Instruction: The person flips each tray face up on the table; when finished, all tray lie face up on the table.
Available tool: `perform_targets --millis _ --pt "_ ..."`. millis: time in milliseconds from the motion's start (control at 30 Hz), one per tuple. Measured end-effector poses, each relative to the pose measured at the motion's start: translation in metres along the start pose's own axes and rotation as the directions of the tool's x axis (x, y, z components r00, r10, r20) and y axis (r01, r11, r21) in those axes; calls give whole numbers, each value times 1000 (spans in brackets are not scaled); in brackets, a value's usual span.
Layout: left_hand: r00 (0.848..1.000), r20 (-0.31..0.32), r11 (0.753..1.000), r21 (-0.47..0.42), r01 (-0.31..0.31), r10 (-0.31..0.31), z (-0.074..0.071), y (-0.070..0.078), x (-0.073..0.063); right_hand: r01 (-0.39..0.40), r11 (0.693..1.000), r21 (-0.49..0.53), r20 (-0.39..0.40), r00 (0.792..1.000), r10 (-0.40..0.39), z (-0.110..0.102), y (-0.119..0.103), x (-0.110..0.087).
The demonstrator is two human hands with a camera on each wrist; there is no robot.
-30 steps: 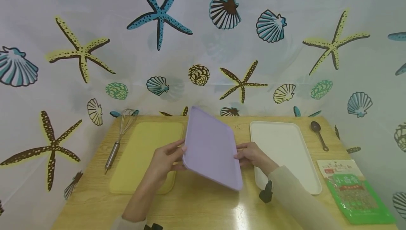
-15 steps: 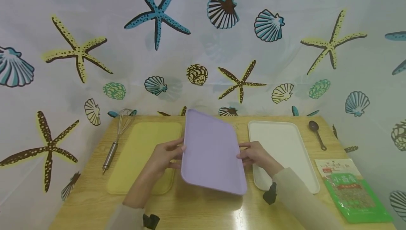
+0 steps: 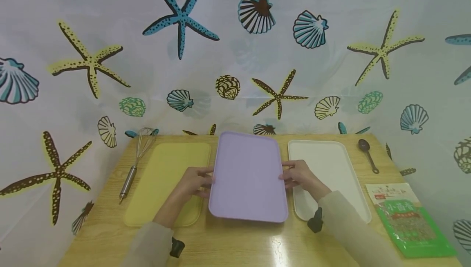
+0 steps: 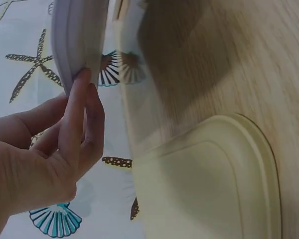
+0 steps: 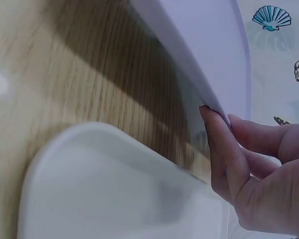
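A purple rectangular tray (image 3: pixel 249 177) is held up off the table by both hands, between a yellow tray and a white one. My left hand (image 3: pixel 194 182) pinches its left rim, thumb on top and fingers underneath. On the opposite side my right hand (image 3: pixel 299 176) pinches the right rim in the same way. In the left wrist view the fingers (image 4: pixel 72 114) lie against the underside of the purple tray. The right wrist view shows thumb and fingers (image 5: pixel 224 149) gripping the tray's edge above the table.
The yellow tray (image 3: pixel 162 185) lies at left, with a whisk (image 3: pixel 130 173) beside it. To the right are the white tray (image 3: pixel 333 177), a dark spoon (image 3: pixel 368 154) and a green seed packet (image 3: pixel 410 222). A patterned curtain (image 3: pixel 235 54) hangs behind the table (image 3: pixel 235 246).
The purple tray, tilted and skewed before, has been turned level and straight between the other trays. Both hands keep their hold on its sides.
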State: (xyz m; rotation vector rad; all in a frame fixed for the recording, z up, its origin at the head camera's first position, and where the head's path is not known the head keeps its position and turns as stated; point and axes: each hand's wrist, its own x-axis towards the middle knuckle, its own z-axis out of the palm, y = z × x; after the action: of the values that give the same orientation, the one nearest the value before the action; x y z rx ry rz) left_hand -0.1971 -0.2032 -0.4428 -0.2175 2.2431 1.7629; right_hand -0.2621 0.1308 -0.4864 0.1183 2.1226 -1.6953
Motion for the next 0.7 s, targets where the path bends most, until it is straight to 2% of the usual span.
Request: perform_targets --millis 333,567,700 --pt "997 -60 994 102 -43 49 12 -4 11 30 999 -17 -3 1000 -30 -4 -7 7" --pt "990 -128 975 222 -26 55 18 -10 19 18 998 -56 -13 1000 -19 -3 -12 5" --pt "990 -128 973 231 -19 49 20 -12 21 20 998 -66 -17 1000 -21 -3 -13 5"
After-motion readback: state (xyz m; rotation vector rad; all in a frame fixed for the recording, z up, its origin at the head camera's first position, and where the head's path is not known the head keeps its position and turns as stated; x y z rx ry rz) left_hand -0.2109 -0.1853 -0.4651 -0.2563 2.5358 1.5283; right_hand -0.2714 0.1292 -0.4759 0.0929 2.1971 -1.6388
